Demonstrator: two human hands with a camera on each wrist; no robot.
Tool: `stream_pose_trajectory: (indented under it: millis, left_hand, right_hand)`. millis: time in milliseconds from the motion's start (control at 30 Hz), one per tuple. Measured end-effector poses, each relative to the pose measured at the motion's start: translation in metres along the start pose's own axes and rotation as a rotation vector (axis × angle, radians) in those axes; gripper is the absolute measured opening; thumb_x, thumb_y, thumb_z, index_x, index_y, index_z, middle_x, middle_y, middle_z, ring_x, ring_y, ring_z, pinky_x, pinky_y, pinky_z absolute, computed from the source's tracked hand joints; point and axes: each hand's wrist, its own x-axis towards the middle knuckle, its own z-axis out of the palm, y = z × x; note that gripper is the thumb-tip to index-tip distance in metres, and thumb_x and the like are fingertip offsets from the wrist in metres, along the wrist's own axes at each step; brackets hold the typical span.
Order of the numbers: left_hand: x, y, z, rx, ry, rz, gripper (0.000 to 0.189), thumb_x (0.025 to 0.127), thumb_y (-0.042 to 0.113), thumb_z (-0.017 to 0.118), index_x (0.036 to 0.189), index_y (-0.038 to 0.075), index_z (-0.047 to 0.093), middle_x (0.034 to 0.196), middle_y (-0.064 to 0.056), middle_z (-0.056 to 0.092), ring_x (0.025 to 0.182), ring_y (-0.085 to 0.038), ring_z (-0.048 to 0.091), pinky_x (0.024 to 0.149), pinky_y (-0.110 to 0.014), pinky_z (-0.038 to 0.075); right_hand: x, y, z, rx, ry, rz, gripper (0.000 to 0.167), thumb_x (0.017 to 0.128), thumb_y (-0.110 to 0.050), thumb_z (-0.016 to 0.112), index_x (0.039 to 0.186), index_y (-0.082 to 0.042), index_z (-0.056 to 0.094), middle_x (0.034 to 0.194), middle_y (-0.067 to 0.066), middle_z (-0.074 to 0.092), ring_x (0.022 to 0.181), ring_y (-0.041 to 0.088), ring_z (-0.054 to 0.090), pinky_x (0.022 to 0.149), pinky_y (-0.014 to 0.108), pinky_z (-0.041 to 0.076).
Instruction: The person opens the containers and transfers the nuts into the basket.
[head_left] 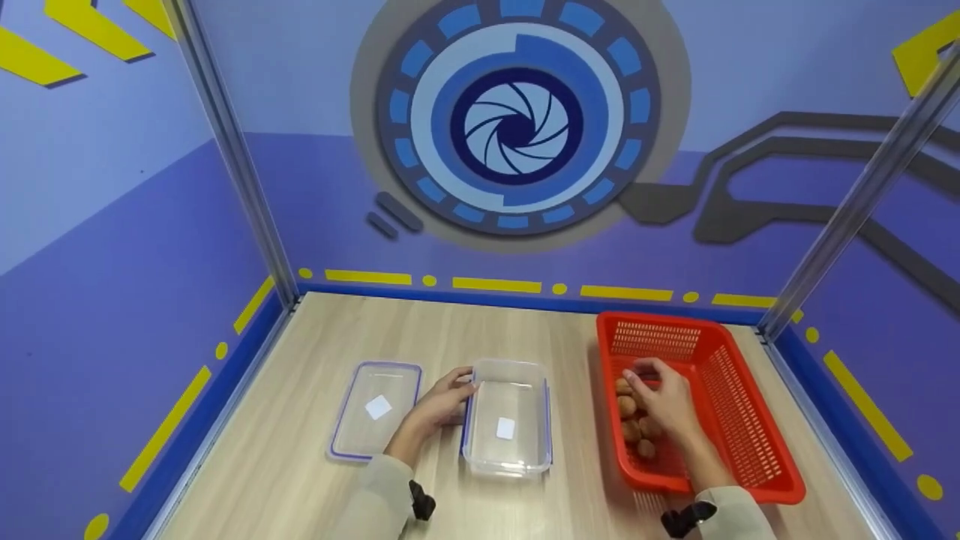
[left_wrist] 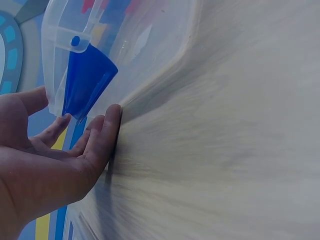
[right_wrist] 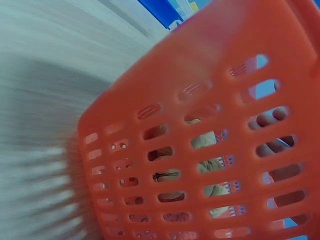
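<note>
A clear plastic food container with blue side clips stands lidless on the table, a white label in it. My left hand touches its left side, thumb at the rim. In the left wrist view, the fingers lie loosely extended along the wall below a blue clip. On the right, my right hand reaches into a red plastic basket, thumb and fingers bent close over several walnuts. I cannot tell whether a walnut is between them. Basket slots partly hide this hand in the right wrist view.
A clear lid with a blue-purple edge and a white label lies left of the container. The wooden table is bounded by purple walls and metal posts. The basket's slotted wall rises in front of the right wrist camera.
</note>
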Motion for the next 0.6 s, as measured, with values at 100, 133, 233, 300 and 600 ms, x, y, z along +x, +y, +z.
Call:
stream_pose_trajectory:
  millis: [100, 133, 233, 300, 600]
  left_hand:
    - [-0.0006, -0.0010, -0.0008, -0.001, -0.007, -0.003, 0.052, 0.111, 0.018, 0.055, 0.160, 0.006, 0.041, 0.148, -0.024, 0.052, 0.124, -0.041, 0.064, 0.091, -0.050, 0.060]
    - [-0.0013, -0.0011, -0.0012, -0.003, -0.008, -0.005, 0.052, 0.111, 0.018, 0.055, 0.160, 0.006, 0.041, 0.148, -0.024, 0.052, 0.124, -0.041, 0.064, 0.091, -0.049, 0.060]
    - [-0.0033, -0.0009, -0.0016, -0.006, -0.011, -0.002, 0.052, 0.111, 0.019, 0.055, 0.159, 0.005, 0.040, 0.149, -0.025, 0.051, 0.124, -0.042, 0.064, 0.090, -0.049, 0.060]
    - [-0.0043, -0.0003, -0.0012, -0.009, -0.011, -0.002, 0.053, 0.111, 0.019, 0.055, 0.159, 0.005, 0.040, 0.149, -0.025, 0.051, 0.124, -0.042, 0.064, 0.091, -0.050, 0.060]
    - [-0.0051, 0.0026, -0.0004, -0.016, -0.015, 0.008, 0.053, 0.111, 0.018, 0.055, 0.160, 0.004, 0.038, 0.147, -0.024, 0.051, 0.125, -0.044, 0.063, 0.093, -0.053, 0.059]
  right_hand:
    - [-0.0012, 0.0006, 0.0004, -0.001, 0.004, -0.001, 0.044, 0.103, -0.041, 0.070, 0.130, -0.007, 0.068, 0.121, 0.011, 0.073, 0.111, 0.024, 0.068, 0.090, 0.023, 0.052]
    - [-0.0020, 0.0005, 0.0008, -0.002, 0.004, 0.000, 0.044, 0.103, -0.041, 0.070, 0.130, -0.007, 0.068, 0.121, 0.011, 0.073, 0.112, 0.024, 0.068, 0.091, 0.023, 0.052]
    - [-0.0039, 0.0000, 0.0007, -0.006, 0.000, 0.005, 0.044, 0.103, -0.042, 0.070, 0.130, -0.007, 0.068, 0.122, 0.010, 0.072, 0.112, 0.024, 0.068, 0.091, 0.023, 0.052]
    - [-0.0041, -0.0002, 0.0001, -0.006, 0.007, 0.005, 0.044, 0.103, -0.042, 0.070, 0.130, -0.007, 0.068, 0.121, 0.011, 0.073, 0.112, 0.025, 0.068, 0.090, 0.023, 0.052]
    - [-0.0036, -0.0019, -0.0025, -0.012, 0.007, -0.006, 0.043, 0.103, -0.040, 0.071, 0.129, -0.006, 0.069, 0.117, 0.011, 0.073, 0.109, 0.026, 0.068, 0.089, 0.024, 0.052]
